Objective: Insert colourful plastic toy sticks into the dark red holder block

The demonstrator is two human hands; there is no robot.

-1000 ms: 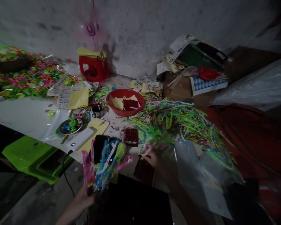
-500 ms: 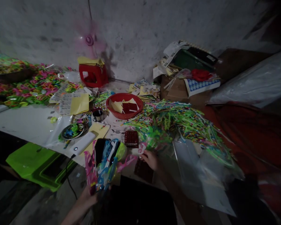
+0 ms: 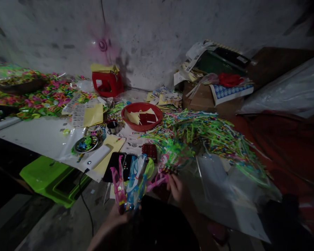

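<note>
The left hand is clamped round the lower ends of a fan of toy glasses, pink, blue and green, held upright at 6 o'clock. A second ago this bunch stood further left and lower; it has come right and up toward the other hand.

The right hand has lifted off the dark red card it was pressing on and now sits just right of the bunch, fingers curled; whether they pinch the pink frame that sticks out at its 9 o'clock cannot be told in the dim light.

At 12 o'clock from the left hand lie a black phone and a small red board. At 10 o'clock a white power bank rests on a yellow sheet, with a metal plate of coloured bits beyond it.

From the right hand, clear bags spread at 3 o'clock, and a heap of neon strips fills 1 o'clock. Further out at 12 sits a red bowl holding yellow papers, and a red stool by the wall. The whole view has slid a little rightward since before.
</note>
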